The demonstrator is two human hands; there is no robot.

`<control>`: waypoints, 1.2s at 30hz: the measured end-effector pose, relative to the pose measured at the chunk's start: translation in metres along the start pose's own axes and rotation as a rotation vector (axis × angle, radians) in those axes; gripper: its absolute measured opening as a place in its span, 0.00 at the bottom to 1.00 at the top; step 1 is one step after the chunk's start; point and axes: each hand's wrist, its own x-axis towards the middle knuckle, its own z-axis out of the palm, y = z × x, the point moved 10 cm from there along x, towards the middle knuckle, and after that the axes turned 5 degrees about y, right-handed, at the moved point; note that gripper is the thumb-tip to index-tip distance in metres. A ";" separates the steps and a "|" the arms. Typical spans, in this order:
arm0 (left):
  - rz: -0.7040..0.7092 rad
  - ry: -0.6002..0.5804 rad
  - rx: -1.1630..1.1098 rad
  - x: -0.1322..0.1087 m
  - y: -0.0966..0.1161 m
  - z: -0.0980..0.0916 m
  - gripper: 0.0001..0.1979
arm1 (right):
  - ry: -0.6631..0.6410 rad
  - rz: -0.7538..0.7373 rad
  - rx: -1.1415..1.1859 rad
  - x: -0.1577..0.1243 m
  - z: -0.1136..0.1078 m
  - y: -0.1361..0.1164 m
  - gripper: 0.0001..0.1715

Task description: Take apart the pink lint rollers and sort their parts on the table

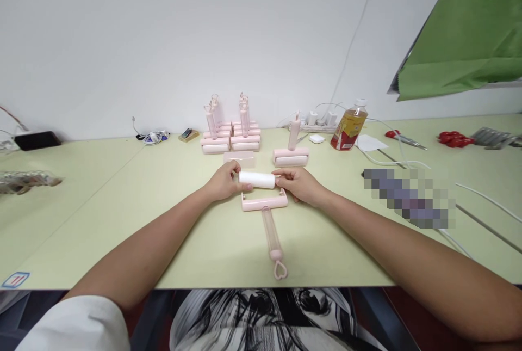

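Between my hands is a white lint roller refill (pixel 258 179), a smooth cylinder lying crosswise. My left hand (pixel 225 181) grips its left end, thumb in front and fingers behind. At its right end my right hand (pixel 297 183) closes its fingers on the rim. Just below the refill lies a pink lint roller frame (pixel 265 203) with two side arms pointing away from me. Its clear handle (pixel 271 229) runs toward the table edge and ends in a heart-shaped loop (pixel 280 270). A clear pinkish cover (pixel 238 159) rests behind my left hand.
Several assembled lint rollers (pixel 216 144) stand in rows near the wall, and one lint roller (pixel 291 156) stands apart to their right. Farther right are a drink bottle (pixel 348 125), a power strip (pixel 320 127), scissors (pixel 405 139) and white cables. A dark phone (pixel 37 140) lies far left.
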 end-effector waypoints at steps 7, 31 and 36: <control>0.084 0.008 0.183 0.004 0.000 0.002 0.25 | 0.034 -0.091 -0.079 0.003 0.001 -0.007 0.19; 0.087 -0.112 0.266 -0.001 -0.002 -0.020 0.25 | 0.074 0.064 -0.032 0.005 -0.008 0.011 0.24; 0.136 -0.141 0.292 -0.002 0.001 -0.021 0.18 | 0.068 0.102 -0.019 0.004 -0.008 0.014 0.25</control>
